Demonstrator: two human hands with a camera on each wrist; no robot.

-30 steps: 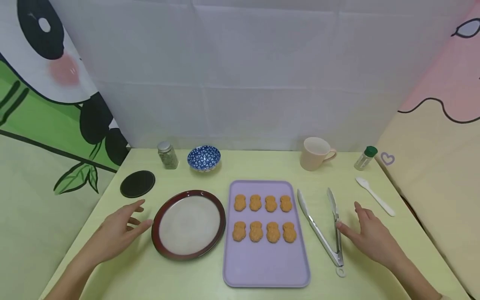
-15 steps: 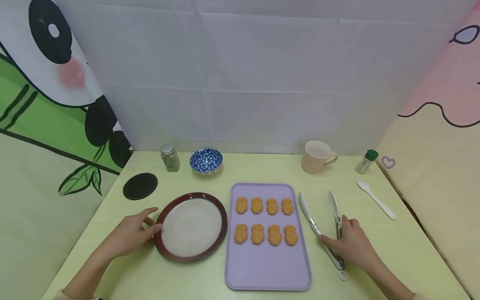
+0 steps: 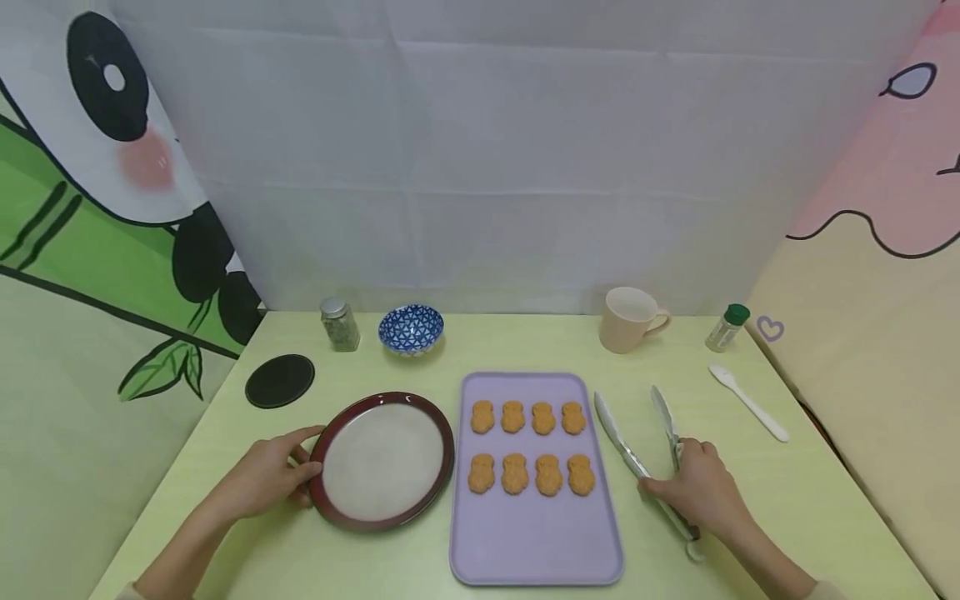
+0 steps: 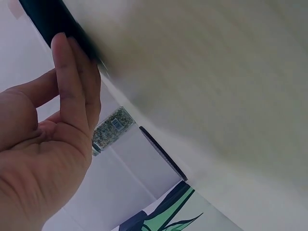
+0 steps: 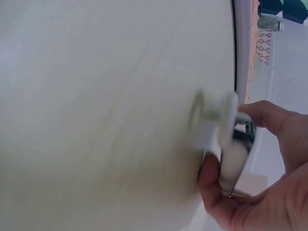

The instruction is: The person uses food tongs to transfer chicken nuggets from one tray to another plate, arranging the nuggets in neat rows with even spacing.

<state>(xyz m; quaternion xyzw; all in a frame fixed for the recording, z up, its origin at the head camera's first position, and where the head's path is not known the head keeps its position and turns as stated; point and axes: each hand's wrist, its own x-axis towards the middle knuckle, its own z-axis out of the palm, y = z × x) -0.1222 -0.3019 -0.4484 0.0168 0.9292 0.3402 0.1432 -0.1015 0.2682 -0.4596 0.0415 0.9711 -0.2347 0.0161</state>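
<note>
A pale plate with a dark red-brown rim lies on the left of the table. My left hand pinches its left edge, thumb on the rim and fingers reaching beneath; the left wrist view shows the fingertips against the dark plate edge. On the right, my right hand grips metal tongs around both arms near the hinge end. Their tips stand spread apart, pointing to the back. From the right wrist, the tongs' hanging-loop end shows blurred between thumb and fingers. Palm and fingers hide part of the handle.
Between the hands lies a lilac tray with several brown biscuits in two rows. Behind stand a spice jar, blue patterned bowl, pink mug and green-capped shaker. A black disc and white spoon flank them.
My left hand has moved right and taken hold of the plate's edge. My right hand has come left onto the tongs and gripped them; their loop end has shifted slightly right.
</note>
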